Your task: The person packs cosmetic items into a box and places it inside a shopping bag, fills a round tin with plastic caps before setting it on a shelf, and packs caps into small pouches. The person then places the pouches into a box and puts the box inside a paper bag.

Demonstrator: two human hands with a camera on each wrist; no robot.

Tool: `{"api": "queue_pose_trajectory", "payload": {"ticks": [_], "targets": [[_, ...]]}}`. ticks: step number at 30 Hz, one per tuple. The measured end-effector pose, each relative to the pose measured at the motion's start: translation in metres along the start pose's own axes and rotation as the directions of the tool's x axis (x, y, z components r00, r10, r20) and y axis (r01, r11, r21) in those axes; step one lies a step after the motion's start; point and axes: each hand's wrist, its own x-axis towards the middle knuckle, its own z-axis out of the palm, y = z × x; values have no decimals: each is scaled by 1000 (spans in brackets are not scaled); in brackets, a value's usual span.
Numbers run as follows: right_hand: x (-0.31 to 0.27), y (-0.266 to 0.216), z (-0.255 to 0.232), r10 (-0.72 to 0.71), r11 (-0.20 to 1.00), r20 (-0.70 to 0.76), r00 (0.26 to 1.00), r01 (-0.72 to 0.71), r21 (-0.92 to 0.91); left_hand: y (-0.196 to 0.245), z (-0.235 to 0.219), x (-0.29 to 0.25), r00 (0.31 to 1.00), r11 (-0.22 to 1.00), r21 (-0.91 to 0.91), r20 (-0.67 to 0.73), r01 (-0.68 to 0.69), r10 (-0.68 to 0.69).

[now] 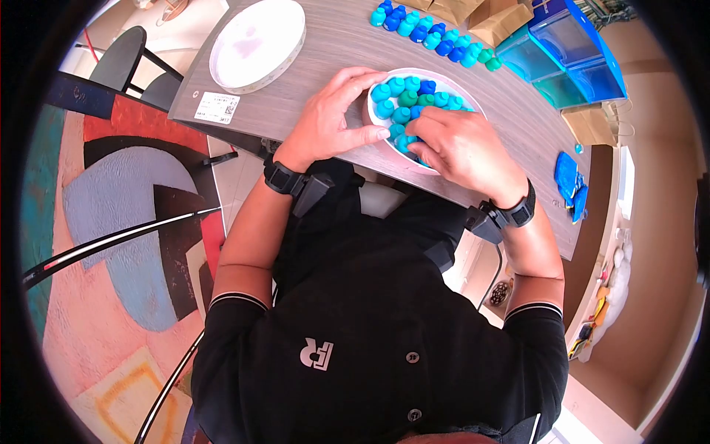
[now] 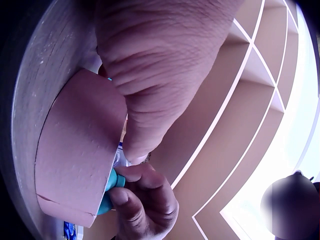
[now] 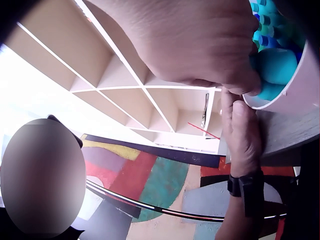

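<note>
A round white box [image 1: 473,106] on the table holds many small capped bottles in teal, green and blue. My left hand [image 1: 334,118] grips the box at its left side, fingers along the outer wall and thumb at the near rim. My right hand [image 1: 462,144] reaches over the near right rim, its fingers down among the bottles. In the left wrist view, the right thumb and forefinger pinch a teal bottle [image 2: 114,180] by the cap. Teal bottles [image 3: 276,66] also show inside the box in the right wrist view, beside my right hand.
A round white lid [image 1: 259,44] lies at the table's left. Rows of similar small bottles [image 1: 433,38] stand at the back, before brown paper bags [image 1: 499,21]. A blue bin unit [image 1: 566,44] stands at back right; blue packets [image 1: 569,181] lie near the right edge.
</note>
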Motion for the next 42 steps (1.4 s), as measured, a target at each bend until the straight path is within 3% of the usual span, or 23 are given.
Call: {"api": "queue_pose_trajectory", "payload": {"ticks": [9,20,30,33,36,37,38,40,42], "targets": [[6,3,21,-33,995,71,997,39,-92,2,-1,0,1000,1000,-12,12,17,-17],[-8,6,16,32,990,-196,980,-4,144,1,-1,1,1000,1000,-6,17,10,-10],[-14,5,29,-39,995,-152,988,52,81,2,-1,1,1000,1000,-10,17,12,-12],[-15,7,21,-3,990,-170,985,26,138,1,0,0,1000,1000,-15,16,19,-19],[-19,13,10,22,991,-294,955,18,133,1,-1,0,999,1000,-8,22,25,-24],[-22,13,4,107,980,-291,951,-53,190,2,-1,0,999,1000,3,28,24,-24],[-25,14,1,191,962,-284,940,-122,245,2,-1,0,999,1000,2,28,23,-23],[-31,11,-3,229,940,-254,940,-145,310,2,-1,0,999,999,-7,33,34,-34],[-33,5,-4,244,876,-111,963,-170,452,1,0,0,999,1000,-15,30,28,-27]]}}
